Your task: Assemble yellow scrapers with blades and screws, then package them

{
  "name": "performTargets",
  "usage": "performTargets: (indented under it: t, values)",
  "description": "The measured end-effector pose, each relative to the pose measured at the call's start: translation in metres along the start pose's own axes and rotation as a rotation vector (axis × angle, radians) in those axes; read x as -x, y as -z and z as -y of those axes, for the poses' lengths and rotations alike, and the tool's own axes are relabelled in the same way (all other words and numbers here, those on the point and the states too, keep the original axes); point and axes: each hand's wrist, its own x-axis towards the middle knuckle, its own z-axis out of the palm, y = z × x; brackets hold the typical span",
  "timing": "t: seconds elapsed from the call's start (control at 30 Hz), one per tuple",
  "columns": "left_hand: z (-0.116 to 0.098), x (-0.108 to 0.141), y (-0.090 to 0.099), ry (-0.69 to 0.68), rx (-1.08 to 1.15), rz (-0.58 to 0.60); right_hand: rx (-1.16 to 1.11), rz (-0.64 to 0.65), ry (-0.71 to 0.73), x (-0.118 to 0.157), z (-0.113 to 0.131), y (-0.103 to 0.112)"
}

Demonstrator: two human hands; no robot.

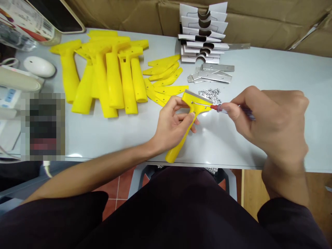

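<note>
My left hand [173, 125] is wrapped round the neck of a yellow scraper [195, 103], whose handle slants down toward the table's front edge. A metal blade [198, 95] shows along the scraper's head. In my right hand [272, 117] is a screwdriver [219, 108] with a red collar and a clear purplish handle; its thin shaft reaches left over the head, its tip at a screw near the left side. Just behind the scraper lie small screws and nuts [211, 94]. Flat metal blades [214, 74] are piled farther back.
Several yellow scraper handles [114, 79] are heaped at the left, beside loose yellow cover strips [166, 71]. White folded cards [203, 33] stand stacked at the back. A white mouse [39, 66] and a tablet-like screen [62, 14] occupy the far left. The table's front edge [233, 166] is close to my lap.
</note>
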Motion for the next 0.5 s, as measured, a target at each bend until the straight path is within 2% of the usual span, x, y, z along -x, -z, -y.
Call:
performTargets:
  t: [0.07,0.27,0.5]
  values:
    - [-0.0003,-0.0006,0.0001,-0.007,-0.01,-0.003,-0.039,0.039,0.0,-0.0001,0.0013,0.0018]
    - [0.0022,-0.0017,0.0008,-0.024,-0.005,-0.003,-0.205,0.259,0.023,0.0014,0.0043,0.0049]
    - [0.0045,-0.002,0.0005,-0.013,-0.001,-0.01,-0.341,0.303,-0.077,-0.0035,0.0015,-0.0031]
